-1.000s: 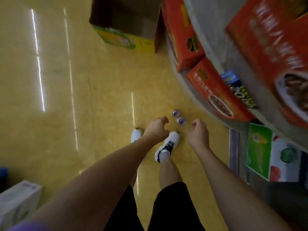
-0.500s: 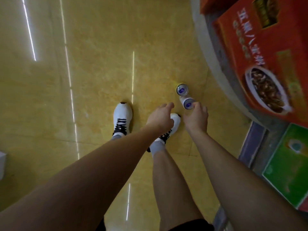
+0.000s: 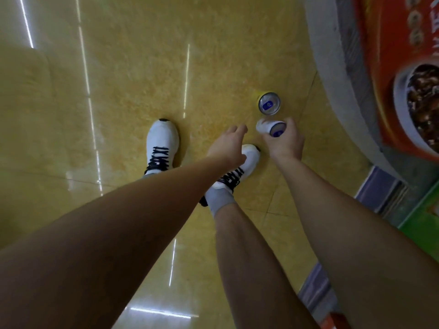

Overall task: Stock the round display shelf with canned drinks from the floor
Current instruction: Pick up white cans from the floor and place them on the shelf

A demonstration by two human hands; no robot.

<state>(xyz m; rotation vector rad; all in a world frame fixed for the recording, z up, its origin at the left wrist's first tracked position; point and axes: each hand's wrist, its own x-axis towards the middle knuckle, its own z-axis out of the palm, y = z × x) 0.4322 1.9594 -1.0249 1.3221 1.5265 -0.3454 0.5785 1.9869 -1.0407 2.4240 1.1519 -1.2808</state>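
Gripping one tilted can (image 3: 273, 129) with my right hand (image 3: 286, 143), left hand (image 3: 228, 144) open and empty, I risk knocking over the other can (image 3: 269, 106) upright on the floor (image 3: 142, 67) just beside it.

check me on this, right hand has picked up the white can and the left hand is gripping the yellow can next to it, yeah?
Not quite. The head view shows the right hand holding the white can, but the left hand grips nothing: its fingers are open and apart from both cans. The yellow can stands untouched on the floor beside it.
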